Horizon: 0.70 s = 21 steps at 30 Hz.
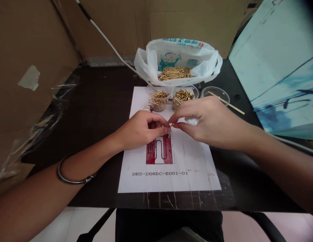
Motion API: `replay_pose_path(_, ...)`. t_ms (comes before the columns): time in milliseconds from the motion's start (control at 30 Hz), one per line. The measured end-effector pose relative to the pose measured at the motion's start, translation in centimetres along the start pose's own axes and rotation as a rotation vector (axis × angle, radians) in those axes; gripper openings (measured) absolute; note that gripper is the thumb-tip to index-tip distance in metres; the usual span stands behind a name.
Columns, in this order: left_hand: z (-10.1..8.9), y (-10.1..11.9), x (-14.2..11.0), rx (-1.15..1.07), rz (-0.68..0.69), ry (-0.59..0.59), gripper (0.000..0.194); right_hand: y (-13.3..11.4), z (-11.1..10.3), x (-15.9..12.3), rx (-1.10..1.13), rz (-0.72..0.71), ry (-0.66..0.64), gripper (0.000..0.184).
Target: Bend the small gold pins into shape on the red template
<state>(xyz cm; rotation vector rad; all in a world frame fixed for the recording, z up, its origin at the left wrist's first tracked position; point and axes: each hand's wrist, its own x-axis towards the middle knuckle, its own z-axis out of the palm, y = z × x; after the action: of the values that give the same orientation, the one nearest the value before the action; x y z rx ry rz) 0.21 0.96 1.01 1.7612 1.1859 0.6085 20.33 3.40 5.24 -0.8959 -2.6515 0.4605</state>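
My left hand and my right hand meet fingertip to fingertip over a printed sheet. Between them shows a tiny brass-coloured pin, pinched from both sides; most of it is covered by the fingers. Just beyond my hands stand two clear plastic cups, the left cup and the right cup, both holding many small brass pins. A red and white diagram is printed on the sheet below my left fingers.
Behind the cups, a white plastic bag lies open with longer brass pins inside. A clear round lid and a thin wooden stick lie at right. Cardboard walls and a white cable border the dark table.
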Motion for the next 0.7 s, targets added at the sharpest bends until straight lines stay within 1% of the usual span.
replay_pose_path(133,0.0,-0.1,0.0,-0.061,0.011,0.002,0.020,0.0,-0.3,0.0,-0.063,0.009,-0.025,0.023)
replay_pose_path(300,-0.2,0.1,-0.2,-0.029,0.037,0.014,0.023,0.0,-0.4,0.0,-0.100,0.052,-0.070,0.023)
replay_pose_path(433,-0.3,0.2,-0.3,-0.010,0.045,0.007,0.022,0.1,-0.4,0.0,-0.081,0.091,-0.068,0.022)
replay_pose_path(633,-0.1,0.1,-0.2,0.040,0.062,0.013,0.020,0.3,0.6,-0.1,-0.104,0.095,-0.058,0.019)
replay_pose_path(700,-0.2,0.2,-0.3,0.043,0.065,0.011,0.021,0.1,0.4,-0.3,-0.116,0.100,-0.057,0.019)
